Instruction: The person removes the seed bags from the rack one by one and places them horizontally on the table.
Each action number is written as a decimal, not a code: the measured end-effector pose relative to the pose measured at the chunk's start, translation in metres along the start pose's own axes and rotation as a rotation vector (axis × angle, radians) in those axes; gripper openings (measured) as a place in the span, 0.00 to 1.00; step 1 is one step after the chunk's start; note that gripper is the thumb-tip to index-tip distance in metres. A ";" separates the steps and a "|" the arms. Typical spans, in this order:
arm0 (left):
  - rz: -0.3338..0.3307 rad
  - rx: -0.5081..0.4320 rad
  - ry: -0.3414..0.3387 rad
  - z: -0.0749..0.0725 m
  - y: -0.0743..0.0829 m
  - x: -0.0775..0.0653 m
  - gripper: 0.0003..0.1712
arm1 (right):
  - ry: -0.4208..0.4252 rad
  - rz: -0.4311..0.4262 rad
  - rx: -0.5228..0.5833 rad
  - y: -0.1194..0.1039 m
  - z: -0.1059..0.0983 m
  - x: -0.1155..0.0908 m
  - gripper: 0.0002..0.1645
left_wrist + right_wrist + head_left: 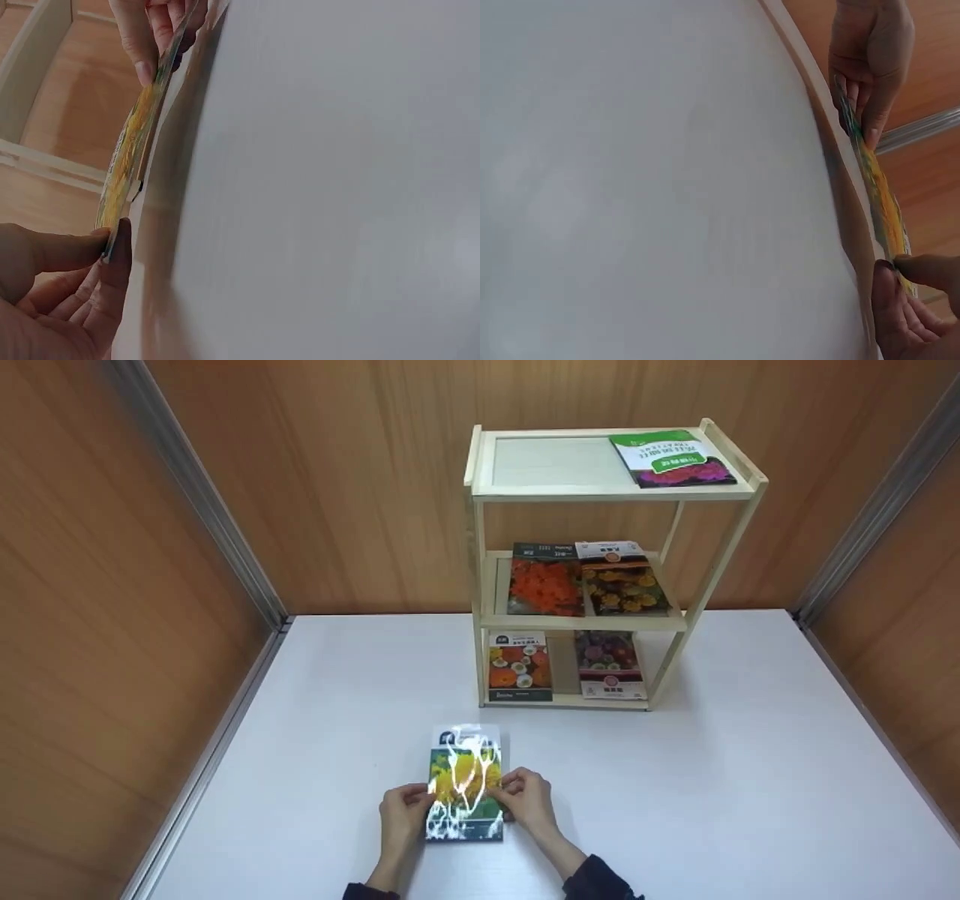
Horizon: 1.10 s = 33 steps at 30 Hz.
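Observation:
A glossy seed packet (466, 802) with yellow flowers on a green ground is held between both hands, above the white table. My left hand (403, 816) pinches its left edge between thumb and fingers. On the opposite edge, my right hand (531, 802) pinches it the same way. Seen nearly edge-on in the left wrist view, the packet (129, 161) bows slightly and stands off the tabletop. The right wrist view also shows the packet (883, 201) with thumbs on its printed face. Glare hides part of that face.
Behind the packet stands a cream three-tier shelf (585, 622). A green-and-white packet (671, 457) lies on top; red-flower (546, 581) and orange-flower (626, 581) packets lie on the middle tier. The bottom tier holds two more packets, left (520, 666) and right (611, 664). Wood-grain panels surround the white table (322, 720).

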State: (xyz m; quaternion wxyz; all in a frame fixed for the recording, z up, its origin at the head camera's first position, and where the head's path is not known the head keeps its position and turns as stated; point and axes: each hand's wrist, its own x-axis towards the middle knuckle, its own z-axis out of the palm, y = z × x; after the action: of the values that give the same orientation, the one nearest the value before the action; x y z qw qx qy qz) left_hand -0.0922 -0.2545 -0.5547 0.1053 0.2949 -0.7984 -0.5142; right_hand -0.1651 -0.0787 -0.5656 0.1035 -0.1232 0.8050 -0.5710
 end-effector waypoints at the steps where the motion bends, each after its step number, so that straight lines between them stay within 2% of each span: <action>1: 0.013 0.011 0.014 -0.004 -0.002 0.001 0.11 | -0.014 -0.001 0.006 -0.002 0.004 0.002 0.10; 4: 0.027 0.035 0.038 -0.015 -0.007 0.006 0.11 | -0.034 0.003 0.001 -0.009 0.016 0.007 0.08; 9: 0.008 0.099 0.061 -0.027 -0.011 0.016 0.10 | -0.043 0.041 0.019 -0.019 0.032 0.015 0.06; 18: -0.002 0.166 0.117 -0.049 -0.014 0.032 0.09 | -0.009 0.106 0.042 -0.031 0.064 0.023 0.05; 25: -0.016 0.200 0.117 -0.063 -0.015 0.041 0.10 | 0.029 0.120 0.030 -0.038 0.083 0.027 0.04; 33: -0.020 0.259 0.148 -0.077 -0.017 0.047 0.09 | -0.075 0.077 0.006 -0.037 0.098 0.024 0.12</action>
State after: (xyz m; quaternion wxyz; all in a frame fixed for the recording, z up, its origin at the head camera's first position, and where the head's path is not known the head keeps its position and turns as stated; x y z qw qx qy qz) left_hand -0.0874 -0.3449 -0.5412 0.1201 0.3510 -0.8451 -0.3849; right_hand -0.1545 -0.1853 -0.5634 0.1557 -0.1130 0.8031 -0.5639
